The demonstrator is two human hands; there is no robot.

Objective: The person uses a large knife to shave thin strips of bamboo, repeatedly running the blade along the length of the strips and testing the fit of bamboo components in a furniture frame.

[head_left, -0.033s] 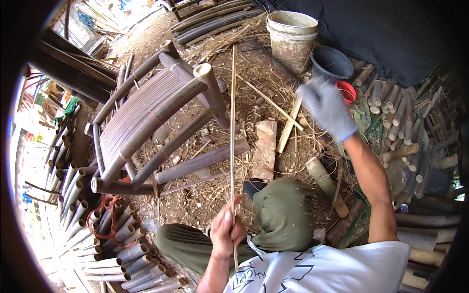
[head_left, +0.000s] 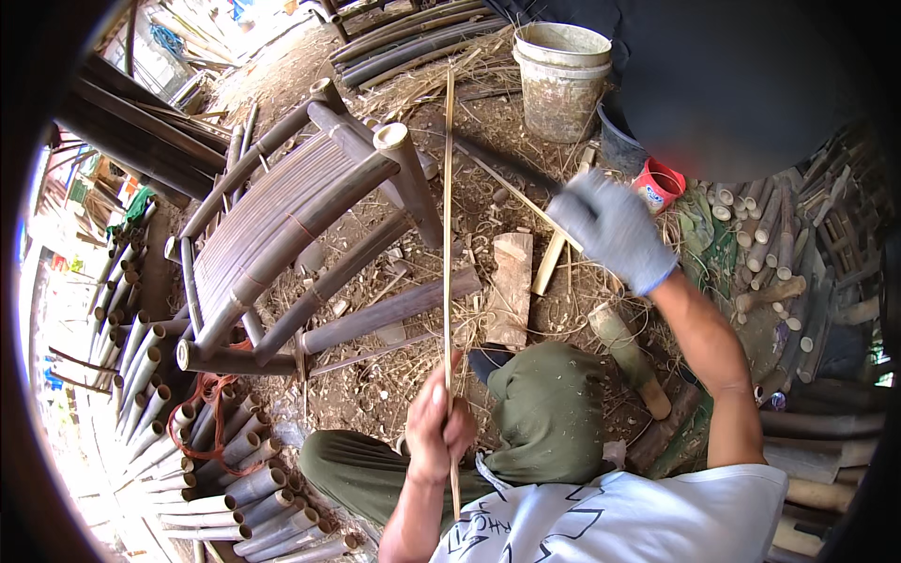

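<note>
My bare left hand (head_left: 439, 427) is closed around a long, thin bamboo strip (head_left: 448, 235), which stands nearly lengthwise away from me above the ground. In a grey glove with a blue cuff, my right hand (head_left: 615, 225) grips a knife; its dark blade (head_left: 511, 164) is smeared by motion and points left toward the strip's upper part. The glove hides the knife's handle. Whether blade and strip touch I cannot tell. Left of the strip lies a bamboo chair frame (head_left: 282, 225) with a slatted panel.
Past my right hand stand a dirty white bucket (head_left: 563, 89), a dark bucket (head_left: 619, 141) and a red container (head_left: 659, 183). A wooden block (head_left: 510, 286) and shavings lie before my knee. Cut bamboo poles are stacked left (head_left: 258, 483) and right (head_left: 779, 225).
My right hand has moved left and slightly nearer to me, swinging the blade toward the strip. My left hand keeps its hold. A dark area now covers more of the dark bucket.
</note>
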